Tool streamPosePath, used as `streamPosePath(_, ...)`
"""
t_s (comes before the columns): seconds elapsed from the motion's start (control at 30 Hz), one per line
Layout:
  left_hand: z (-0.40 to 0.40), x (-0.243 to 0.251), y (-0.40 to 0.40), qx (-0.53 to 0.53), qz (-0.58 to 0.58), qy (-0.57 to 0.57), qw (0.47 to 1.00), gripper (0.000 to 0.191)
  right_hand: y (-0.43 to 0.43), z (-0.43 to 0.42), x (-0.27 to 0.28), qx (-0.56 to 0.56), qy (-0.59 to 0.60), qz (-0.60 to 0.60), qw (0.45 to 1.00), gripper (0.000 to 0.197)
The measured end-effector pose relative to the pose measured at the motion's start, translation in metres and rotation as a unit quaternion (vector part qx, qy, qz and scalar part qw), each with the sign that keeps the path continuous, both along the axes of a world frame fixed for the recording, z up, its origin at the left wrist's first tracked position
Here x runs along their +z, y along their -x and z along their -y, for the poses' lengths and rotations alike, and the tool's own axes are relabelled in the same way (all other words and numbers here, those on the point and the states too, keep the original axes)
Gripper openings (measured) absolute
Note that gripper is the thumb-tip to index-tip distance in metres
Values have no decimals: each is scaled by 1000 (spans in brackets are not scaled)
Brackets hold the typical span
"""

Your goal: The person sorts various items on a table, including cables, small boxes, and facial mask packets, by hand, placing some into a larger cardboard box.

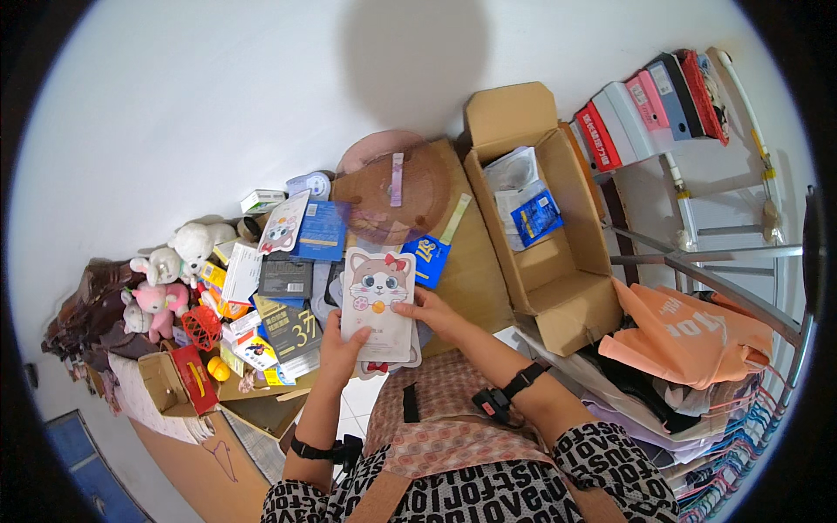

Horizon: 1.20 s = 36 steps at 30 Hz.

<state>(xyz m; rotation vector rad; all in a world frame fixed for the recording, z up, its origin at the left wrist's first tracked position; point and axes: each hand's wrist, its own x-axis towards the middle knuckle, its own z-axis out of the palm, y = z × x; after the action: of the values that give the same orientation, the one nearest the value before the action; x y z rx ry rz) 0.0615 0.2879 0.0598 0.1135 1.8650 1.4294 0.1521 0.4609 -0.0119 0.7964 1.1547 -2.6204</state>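
Observation:
Between both hands, close to my body, are several cat-shaped printed sachets (378, 291), overlapping, with more cat-print edges showing below the top one. My left hand (346, 350) grips their lower left side, thumb on the front. On the right side, my right hand (425, 314) holds them with its thumb at the edge. Just beyond lies a blue packet (426, 260) on the wooden table (480, 261), beside a green strip packet (456, 219). An open cardboard box (556, 268) stands to the right, with a blue packet (536, 214) and pale packets (513, 171) inside.
Plush toys (193, 245), a dark box (286, 278) and other packets crowd the left. A round translucent lid (418, 196) bears a pink strip packet (397, 180). A metal rack (732, 253), an orange garment (693, 337) and hangers (732, 471) stand right.

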Motion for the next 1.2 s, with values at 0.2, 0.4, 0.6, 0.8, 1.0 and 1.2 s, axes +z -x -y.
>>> streamPosePath(0.2,-85,-22,-25,-148,-137,72,977,57,-49,-63,1,-138,15,37,990,38)
streamPosePath(0.4,-193,-26,-63,-273,-74,-69,957,67,-116,-146,-6,-397,22,10,918,34)
streamPosePath(0.6,-208,-48,-87,-388,-105,13,916,52,-190,-203,-76,-484,-12,183,856,36)
streamPosePath(0.8,-120,-102,-20,-169,-361,222,890,31,-156,-183,-105,-311,-653,256,641,25)
streamPosePath(1.0,-49,-93,31,-73,-426,385,816,50,-46,-88,-96,-167,-53,256,951,19)
streamPosePath(1.2,-51,-103,45,-62,-334,302,891,52,7,-48,-151,-159,76,278,944,17)
